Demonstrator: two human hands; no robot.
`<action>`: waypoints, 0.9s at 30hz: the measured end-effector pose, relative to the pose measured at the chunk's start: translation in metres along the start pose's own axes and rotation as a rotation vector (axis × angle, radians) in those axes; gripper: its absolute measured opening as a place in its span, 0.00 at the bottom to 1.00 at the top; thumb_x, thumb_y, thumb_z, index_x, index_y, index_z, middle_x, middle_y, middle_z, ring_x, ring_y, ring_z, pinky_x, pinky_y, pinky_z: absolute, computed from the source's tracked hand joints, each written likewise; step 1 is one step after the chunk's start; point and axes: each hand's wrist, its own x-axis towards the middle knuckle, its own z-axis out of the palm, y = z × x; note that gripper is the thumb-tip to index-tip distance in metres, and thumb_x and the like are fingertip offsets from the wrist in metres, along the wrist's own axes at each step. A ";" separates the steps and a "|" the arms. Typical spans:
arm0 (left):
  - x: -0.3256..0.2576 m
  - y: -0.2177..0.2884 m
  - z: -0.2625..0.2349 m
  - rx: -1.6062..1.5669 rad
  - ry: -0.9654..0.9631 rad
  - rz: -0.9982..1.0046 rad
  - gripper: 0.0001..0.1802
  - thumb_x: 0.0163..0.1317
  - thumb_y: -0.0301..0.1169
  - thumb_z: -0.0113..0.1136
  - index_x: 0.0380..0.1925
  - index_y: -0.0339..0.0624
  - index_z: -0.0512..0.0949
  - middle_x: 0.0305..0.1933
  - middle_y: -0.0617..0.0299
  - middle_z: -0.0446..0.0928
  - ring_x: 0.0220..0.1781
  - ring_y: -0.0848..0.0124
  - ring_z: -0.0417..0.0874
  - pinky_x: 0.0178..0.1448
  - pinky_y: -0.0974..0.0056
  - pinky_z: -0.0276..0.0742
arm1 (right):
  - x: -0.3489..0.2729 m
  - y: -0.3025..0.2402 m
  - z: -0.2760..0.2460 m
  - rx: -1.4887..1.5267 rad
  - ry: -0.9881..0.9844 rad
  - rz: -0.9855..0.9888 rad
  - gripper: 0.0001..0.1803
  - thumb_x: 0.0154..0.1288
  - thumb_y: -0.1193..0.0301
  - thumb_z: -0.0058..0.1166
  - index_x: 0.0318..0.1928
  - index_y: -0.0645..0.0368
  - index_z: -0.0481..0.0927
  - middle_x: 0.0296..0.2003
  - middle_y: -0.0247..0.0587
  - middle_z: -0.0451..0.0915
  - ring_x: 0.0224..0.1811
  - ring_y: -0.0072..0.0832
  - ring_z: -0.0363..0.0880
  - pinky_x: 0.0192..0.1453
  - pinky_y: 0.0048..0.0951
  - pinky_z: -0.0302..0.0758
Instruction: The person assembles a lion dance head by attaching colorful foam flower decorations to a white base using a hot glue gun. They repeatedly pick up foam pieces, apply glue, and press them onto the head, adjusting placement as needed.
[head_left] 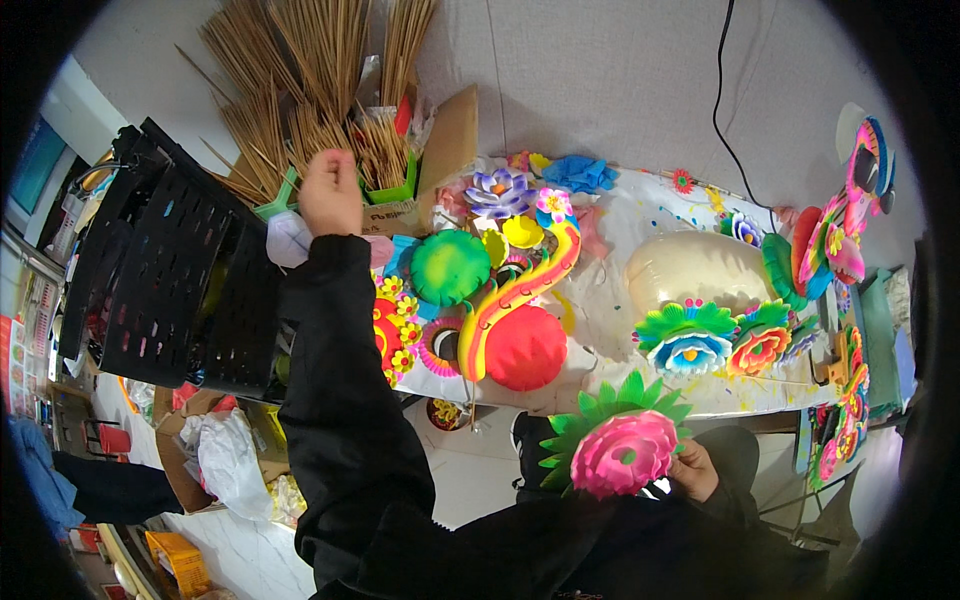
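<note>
My left hand (pixel 332 195) is stretched out to the far left, in front of a box of thin wooden sticks (pixel 322 50). Its fingers are drawn together close to the sticks; whether one is pinched between them I cannot make out. Low in the middle, my right hand (pixel 695 472) grips a pink craft flower (pixel 625 455) backed by pointed green leaves (pixel 600 405). The flower's open face is turned up, and its layered petals surround a small green centre. Most of the right fingers are hidden behind the petals.
Painted flowers, a green disc (pixel 450 268), a red disc (pixel 525 348) and a curved yellow-red piece (pixel 520 285) crowd the table's left half. A cream rounded form (pixel 697 270) with flowers in front stands right. A black slotted rack (pixel 185 265) is left of my arm.
</note>
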 end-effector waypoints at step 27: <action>-0.003 -0.015 -0.007 -0.195 0.008 -0.145 0.10 0.62 0.30 0.61 0.34 0.32 0.79 0.26 0.63 0.80 0.27 0.76 0.80 0.32 0.72 0.75 | 0.002 -0.001 -0.003 -0.035 -0.040 -0.037 0.12 0.66 0.72 0.57 0.48 0.62 0.79 0.43 0.33 0.82 0.44 0.20 0.77 0.51 0.25 0.71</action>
